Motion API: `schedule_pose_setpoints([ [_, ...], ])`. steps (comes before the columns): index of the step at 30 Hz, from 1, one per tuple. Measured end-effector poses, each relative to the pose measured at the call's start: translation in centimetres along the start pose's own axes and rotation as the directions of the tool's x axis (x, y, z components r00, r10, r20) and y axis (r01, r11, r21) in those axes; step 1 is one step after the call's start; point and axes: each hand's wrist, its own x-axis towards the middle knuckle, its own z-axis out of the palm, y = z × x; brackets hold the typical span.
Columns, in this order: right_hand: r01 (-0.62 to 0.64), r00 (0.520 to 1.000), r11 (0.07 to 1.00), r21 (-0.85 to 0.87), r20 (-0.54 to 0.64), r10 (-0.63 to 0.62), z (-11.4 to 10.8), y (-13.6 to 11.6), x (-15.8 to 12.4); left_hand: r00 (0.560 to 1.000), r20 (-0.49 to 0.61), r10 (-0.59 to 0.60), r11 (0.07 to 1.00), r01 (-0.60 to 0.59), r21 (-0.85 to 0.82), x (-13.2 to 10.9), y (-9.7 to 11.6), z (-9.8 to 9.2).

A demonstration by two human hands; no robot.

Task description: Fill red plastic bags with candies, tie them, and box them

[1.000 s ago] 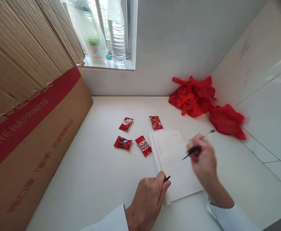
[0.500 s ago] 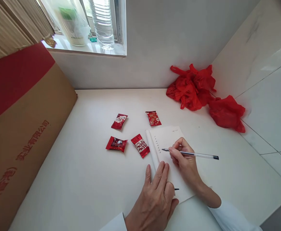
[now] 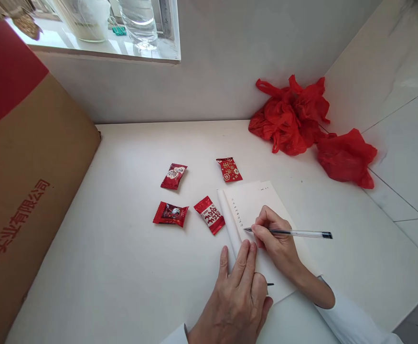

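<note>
Your right hand (image 3: 276, 239) pinches the pen (image 3: 291, 233), tip on the notepad (image 3: 255, 205) at centre frame; your left hand (image 3: 239, 291), fingers together, presses flat on its lower edge.

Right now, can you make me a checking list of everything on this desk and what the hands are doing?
Surface: white table, bare in front.
Job's things: paper with a column of small marks; pen, tip on the paper.
Clutter: four red candies left of the paper; red bags in the corner.
Hands: right hand holds the pen; left hand lies flat on the paper's folded edge.
Cables: nothing seen.
Surroundings: cardboard box at left; bottle on the windowsill.
</note>
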Motion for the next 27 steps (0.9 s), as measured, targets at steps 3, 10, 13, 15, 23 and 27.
schedule_pose_setpoints([
  [3,-0.026,1.0,1.0,0.007,0.004,0.026,-0.02,-0.03,0.05,1.0,0.002,0.006,1.0,-0.006,0.003,0.1,0.05,0.03],
  [10,-0.035,0.999,0.999,-0.008,0.006,0.035,0.0,-0.35,0.21,1.0,-0.029,0.005,0.999,-0.006,-0.033,0.1,-0.03,0.03],
  [13,-0.036,0.999,0.999,0.005,0.018,0.036,-0.01,-0.43,0.24,1.0,-0.022,0.005,0.999,-0.006,-0.04,0.1,-0.1,0.03],
  [15,-0.038,0.999,0.999,0.009,0.018,0.037,-0.02,-0.43,0.24,1.0,-0.024,0.003,0.999,-0.004,-0.039,0.06,-0.1,0.07],
  [23,-0.03,1.0,0.999,0.02,0.008,0.03,-0.01,-0.26,0.18,1.0,-0.022,-0.022,0.999,0.021,-0.033,-0.12,0.1,0.39],
  [27,-0.021,0.999,1.0,0.0,-0.026,0.021,0.0,-0.25,0.22,0.999,-0.017,-0.029,0.999,0.028,-0.045,-0.22,0.03,0.58],
])
